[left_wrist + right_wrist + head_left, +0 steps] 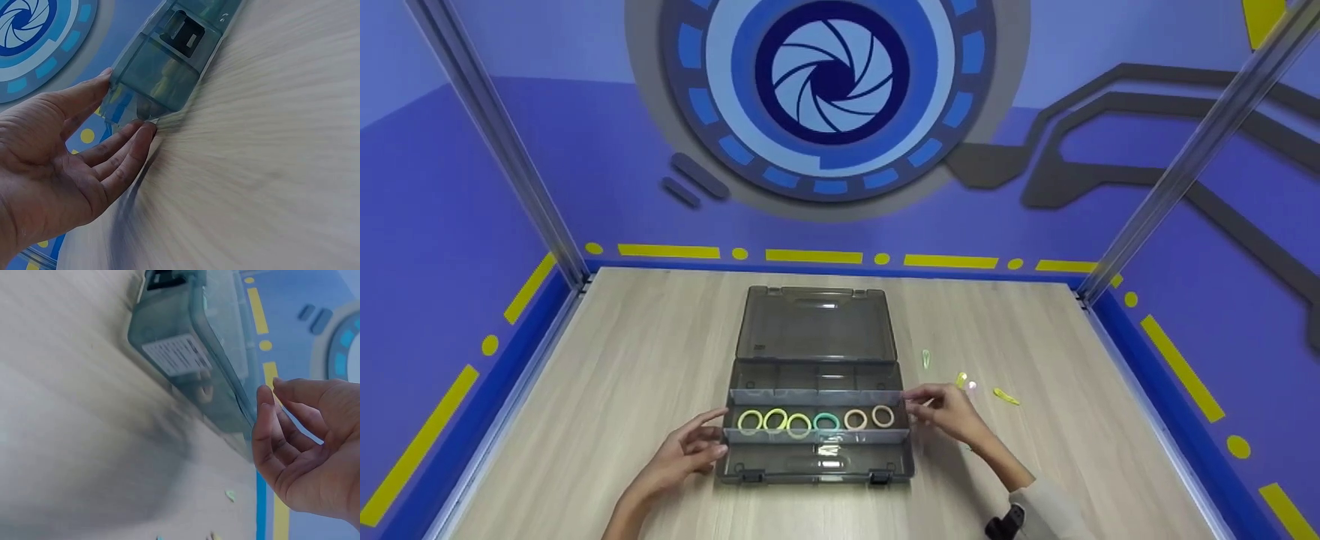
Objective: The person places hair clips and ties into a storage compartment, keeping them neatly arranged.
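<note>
A smoky see-through compartment box lies on the table with its lid folded back. In its middle row sit several ring-shaped hair ties: yellow ones on the left, a green one, and peach ones on the right. My left hand is at the box's left end, its fingertips touching the end wall in the left wrist view. At the right end is my right hand, loosely bent, fingertips right by the box's upper edge. Neither hand holds anything between its fingers.
Right of the box lie small hair clips: a pale green one, a yellow one beside a pink one, and another yellow one. Blue panels with metal posts enclose the wooden table.
</note>
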The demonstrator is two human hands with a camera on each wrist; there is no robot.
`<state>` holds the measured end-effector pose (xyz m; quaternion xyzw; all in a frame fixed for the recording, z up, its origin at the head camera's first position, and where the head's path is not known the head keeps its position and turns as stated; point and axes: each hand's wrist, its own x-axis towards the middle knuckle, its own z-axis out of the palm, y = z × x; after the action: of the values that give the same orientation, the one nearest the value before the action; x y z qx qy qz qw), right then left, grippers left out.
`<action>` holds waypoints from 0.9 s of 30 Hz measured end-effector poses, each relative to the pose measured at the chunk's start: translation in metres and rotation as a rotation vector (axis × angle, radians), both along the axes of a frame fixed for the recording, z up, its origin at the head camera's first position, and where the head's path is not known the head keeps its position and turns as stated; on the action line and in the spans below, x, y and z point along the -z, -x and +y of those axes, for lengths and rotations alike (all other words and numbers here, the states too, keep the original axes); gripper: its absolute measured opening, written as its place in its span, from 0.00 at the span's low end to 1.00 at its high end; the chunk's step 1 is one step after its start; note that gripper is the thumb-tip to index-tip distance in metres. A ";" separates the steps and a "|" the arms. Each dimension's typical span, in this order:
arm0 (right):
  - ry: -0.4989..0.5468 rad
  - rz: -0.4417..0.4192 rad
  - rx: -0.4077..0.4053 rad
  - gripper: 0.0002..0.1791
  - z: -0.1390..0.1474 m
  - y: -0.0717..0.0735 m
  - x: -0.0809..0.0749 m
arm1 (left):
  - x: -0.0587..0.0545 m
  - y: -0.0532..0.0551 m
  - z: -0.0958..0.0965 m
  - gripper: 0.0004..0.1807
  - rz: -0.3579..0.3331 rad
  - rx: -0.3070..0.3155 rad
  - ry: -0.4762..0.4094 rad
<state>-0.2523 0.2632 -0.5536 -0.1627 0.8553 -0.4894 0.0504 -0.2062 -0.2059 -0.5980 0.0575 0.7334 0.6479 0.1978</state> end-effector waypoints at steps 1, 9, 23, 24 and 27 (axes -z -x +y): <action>-0.006 -0.011 0.003 0.12 0.005 -0.001 -0.001 | 0.000 0.000 0.000 0.38 0.000 0.001 0.000; -0.074 -0.016 -0.038 0.13 0.059 -0.010 -0.002 | -0.001 0.001 -0.001 0.39 -0.006 0.019 -0.017; -0.199 -0.063 -0.238 0.11 0.119 -0.020 0.014 | 0.000 0.002 -0.001 0.39 -0.009 0.008 -0.005; -0.193 -0.066 -0.251 0.11 0.119 -0.020 0.014 | 0.000 0.002 -0.001 0.39 -0.011 0.008 -0.004; -0.192 -0.079 -0.268 0.11 0.117 -0.020 0.015 | 0.001 0.001 -0.001 0.39 -0.020 0.003 0.004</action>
<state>-0.2319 0.3803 -0.5684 -0.2501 0.8661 -0.4005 0.1641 -0.2069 -0.2070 -0.5989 0.0519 0.7325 0.6466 0.2063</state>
